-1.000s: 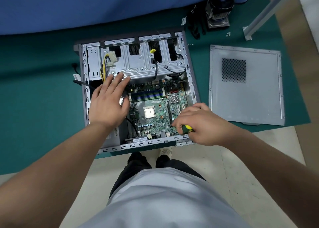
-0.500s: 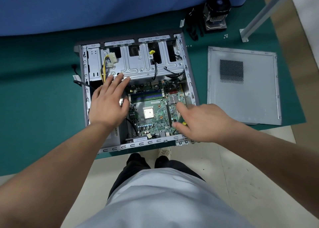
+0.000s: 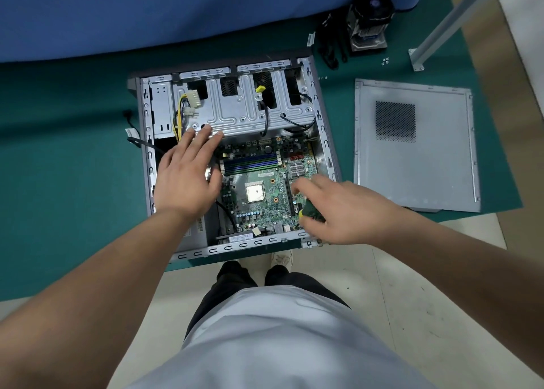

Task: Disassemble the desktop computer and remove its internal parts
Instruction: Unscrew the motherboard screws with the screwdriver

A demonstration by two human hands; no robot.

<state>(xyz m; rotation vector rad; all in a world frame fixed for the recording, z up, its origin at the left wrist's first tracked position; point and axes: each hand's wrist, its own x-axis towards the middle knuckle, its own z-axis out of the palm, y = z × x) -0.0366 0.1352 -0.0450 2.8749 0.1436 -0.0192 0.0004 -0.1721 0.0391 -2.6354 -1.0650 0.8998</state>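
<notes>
- The case [image 3: 235,159] lies on its side on the green mat [image 3: 73,182], open face up, near the table's front edge. Its drive cage [image 3: 247,115] is at the far end and its bottom rail at the near end.
- The board [image 3: 265,188] sits flat on the case floor, in the near right part, below the cage. Its long axis seems to run from near to far, with the memory slots [image 3: 250,163] lying across it, left to right.
- The left hand [image 3: 188,176] has its fingers straight and spread. It rests flat over the left part of the case, with the fingertips [image 3: 206,129] touching the edge of the cage. It grips nothing.
- The right hand [image 3: 332,212] is curled round a screwdriver [image 3: 312,212] with green and yellow handle, at the near right corner of the board. The tip is hidden, so I cannot tell if it sits in a screw.
- I judge the board to be light, stiff but thin, and fragile. It is better to take it by bare edges, not by the socket [image 3: 254,193] or the small parts.
- The steel case looks heavy and its cut edges may be sharp. A flat palm is enough to steady it.
- The side panel [image 3: 412,153] lies flat on the mat right of the case, well apart. The cooler [image 3: 368,20] stands beyond it, at the far side.
- Loose cables [image 3: 182,115] hang from the cage, soft, and could catch when the board is lifted.
</notes>
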